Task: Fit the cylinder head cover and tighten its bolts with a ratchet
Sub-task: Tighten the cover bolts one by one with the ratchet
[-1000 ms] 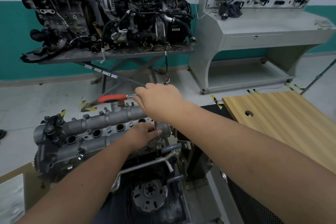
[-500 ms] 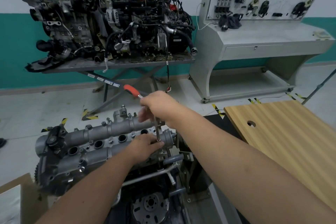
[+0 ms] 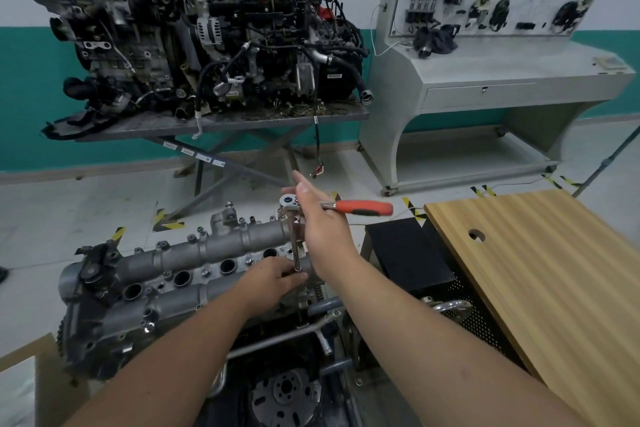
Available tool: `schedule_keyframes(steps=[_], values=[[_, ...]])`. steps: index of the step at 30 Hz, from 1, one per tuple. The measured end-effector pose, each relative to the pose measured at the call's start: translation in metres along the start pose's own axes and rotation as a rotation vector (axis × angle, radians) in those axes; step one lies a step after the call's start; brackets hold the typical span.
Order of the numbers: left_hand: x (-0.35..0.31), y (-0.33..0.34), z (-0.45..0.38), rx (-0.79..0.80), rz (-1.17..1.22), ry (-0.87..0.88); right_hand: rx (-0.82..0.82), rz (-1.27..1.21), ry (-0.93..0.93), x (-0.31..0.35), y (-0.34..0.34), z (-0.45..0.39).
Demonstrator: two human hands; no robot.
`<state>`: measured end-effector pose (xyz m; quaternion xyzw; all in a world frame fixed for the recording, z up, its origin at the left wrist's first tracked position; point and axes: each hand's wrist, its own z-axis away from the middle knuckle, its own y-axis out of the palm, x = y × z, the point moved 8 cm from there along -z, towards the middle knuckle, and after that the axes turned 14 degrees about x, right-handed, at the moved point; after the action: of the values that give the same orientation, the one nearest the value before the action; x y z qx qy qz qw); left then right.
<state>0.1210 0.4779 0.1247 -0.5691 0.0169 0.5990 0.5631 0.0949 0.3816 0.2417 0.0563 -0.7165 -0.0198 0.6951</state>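
At frame centre, the right hand (image 3: 320, 224) grips the ratchet (image 3: 360, 207), handle pointing right; the left hand (image 3: 277, 276) seemingly pinches its extension bar (image 3: 296, 246) against the grey cover (image 3: 194, 270).

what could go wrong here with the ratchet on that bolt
The right hand holds the ratchet near its head, not on the red grip, so it could slip. The long extension may tilt off the bolt. The left hand, pinching its base on the cylinder head cover, could get nipped.
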Motion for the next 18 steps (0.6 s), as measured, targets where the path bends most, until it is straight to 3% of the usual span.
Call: schedule_keyframes(steps=[6,10,14,18], values=[[-0.005,-0.001,0.003,0.006,0.024,0.045,-0.036,0.623,-0.544,0.037,0.013,0.021],[0.001,-0.001,0.0,-0.054,-0.036,0.06,-0.14,1.0,-0.749,0.052,0.024,0.031],[-0.006,-0.004,0.001,-0.108,-0.069,0.176,-0.055,1.343,-0.757,0.055,0.04,0.03],[0.01,0.0,-0.006,-0.04,-0.058,0.054,-0.026,1.637,-0.559,0.057,0.054,0.02]])
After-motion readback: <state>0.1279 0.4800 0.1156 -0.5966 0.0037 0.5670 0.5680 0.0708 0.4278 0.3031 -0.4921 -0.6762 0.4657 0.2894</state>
